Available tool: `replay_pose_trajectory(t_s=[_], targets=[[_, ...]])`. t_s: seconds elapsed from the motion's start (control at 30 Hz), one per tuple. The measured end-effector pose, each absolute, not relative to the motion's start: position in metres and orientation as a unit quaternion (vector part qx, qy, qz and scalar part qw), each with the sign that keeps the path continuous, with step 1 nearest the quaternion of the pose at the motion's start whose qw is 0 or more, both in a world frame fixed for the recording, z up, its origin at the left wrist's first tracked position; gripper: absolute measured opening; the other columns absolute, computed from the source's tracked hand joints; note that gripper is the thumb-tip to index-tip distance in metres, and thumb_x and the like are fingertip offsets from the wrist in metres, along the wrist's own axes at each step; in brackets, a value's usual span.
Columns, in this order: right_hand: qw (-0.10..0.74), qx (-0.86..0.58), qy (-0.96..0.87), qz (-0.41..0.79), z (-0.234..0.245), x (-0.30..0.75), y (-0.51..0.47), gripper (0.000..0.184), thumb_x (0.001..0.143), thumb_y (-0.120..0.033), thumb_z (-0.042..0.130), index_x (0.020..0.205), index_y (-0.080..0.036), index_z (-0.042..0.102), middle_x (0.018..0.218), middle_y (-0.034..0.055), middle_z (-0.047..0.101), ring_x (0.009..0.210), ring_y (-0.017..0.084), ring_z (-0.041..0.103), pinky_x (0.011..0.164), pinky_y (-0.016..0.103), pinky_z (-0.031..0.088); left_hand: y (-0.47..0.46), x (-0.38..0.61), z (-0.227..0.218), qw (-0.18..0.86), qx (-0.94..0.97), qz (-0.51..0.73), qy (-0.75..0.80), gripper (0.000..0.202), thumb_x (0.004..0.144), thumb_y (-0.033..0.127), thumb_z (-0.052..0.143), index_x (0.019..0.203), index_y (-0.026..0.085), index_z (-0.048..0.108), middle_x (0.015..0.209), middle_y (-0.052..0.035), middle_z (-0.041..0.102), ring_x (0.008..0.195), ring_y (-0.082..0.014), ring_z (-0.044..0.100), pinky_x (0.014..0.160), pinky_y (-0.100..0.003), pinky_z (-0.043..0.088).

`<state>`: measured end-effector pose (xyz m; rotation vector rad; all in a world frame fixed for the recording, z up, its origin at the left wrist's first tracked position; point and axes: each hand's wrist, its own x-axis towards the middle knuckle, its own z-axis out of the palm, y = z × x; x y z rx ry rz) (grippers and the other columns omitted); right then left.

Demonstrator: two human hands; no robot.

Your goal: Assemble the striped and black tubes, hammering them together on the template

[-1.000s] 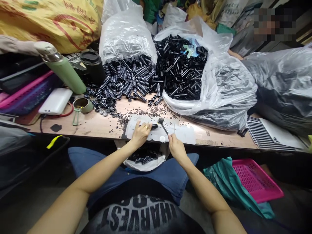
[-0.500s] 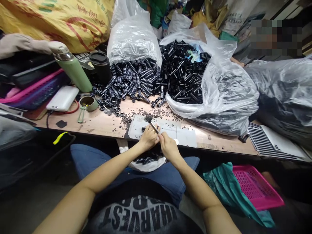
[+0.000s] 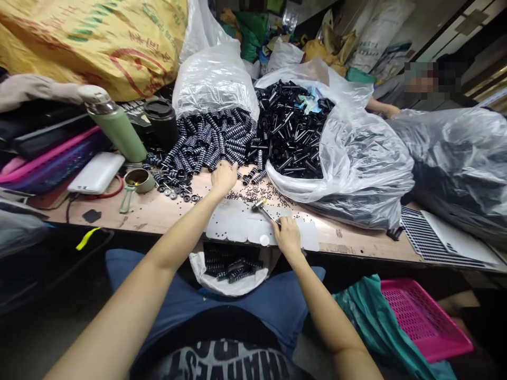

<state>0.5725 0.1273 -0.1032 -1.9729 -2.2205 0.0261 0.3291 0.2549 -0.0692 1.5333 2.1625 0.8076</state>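
Note:
My right hand [image 3: 288, 235] is closed around the handle of a small hammer [image 3: 269, 214], whose head is over the pale mat [image 3: 227, 224] on the bench. My left hand [image 3: 225, 178] reaches forward to the front edge of a heap of ribbed black-and-white cylinders [image 3: 206, 140]. Its fingers are curled down among the parts, and what they grip is hidden. Tiny dark pieces [image 3: 253, 192] lie scattered around the mat. In my lap, a white bag [image 3: 229, 287] with its mouth open holds several ribbed cylinders.
Right of the heap stands a clear plastic bag [image 3: 364, 163] with black parts [image 3: 293, 132] spilling from it. At left are a green flask [image 3: 119, 129], a black cup [image 3: 162, 124], a white power bank [image 3: 96, 173] and a small cup [image 3: 138, 180]. A co-worker's hand [image 3: 391, 111] shows at far right.
My left hand has left the mat and moved forward to the heap. My right hand has shifted right with the hammer, its head now lower. The lap bag is uncovered.

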Motion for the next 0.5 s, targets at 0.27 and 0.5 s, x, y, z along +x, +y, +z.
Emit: replay_pose_trajectory(t_s=[0.27,0.5], targets=[[0.209,-0.592,-0.778,-0.023,-0.048,0.58,0.254,0.031,0.095,-0.02,0.035,0.117,-0.012,0.054,0.119,0.0166,0.054,0.11,0.027,0.045,0.091,0.037,0.037,0.302,0.339,-0.095,0.16,0.537,0.222,0.798,0.037,0.089,0.025,0.049,0.12,0.004,0.049,0.111,-0.0282,0.062,0.108,-0.0356,0.059,0.089,-0.045,0.044],[0.048,-0.65,-0.757,-0.044,-0.025,0.611,0.349,0.028,0.089,-0.007,0.041,0.102,-0.007,0.065,0.11,0.0201,0.062,0.11,0.028,0.045,0.09,0.04,0.032,0.247,0.337,-0.113,0.218,0.619,0.388,0.647,0.042,0.091,0.029,0.046,0.13,0.013,0.047,0.118,-0.0163,0.062,0.112,-0.027,0.058,0.093,-0.04,0.045]])
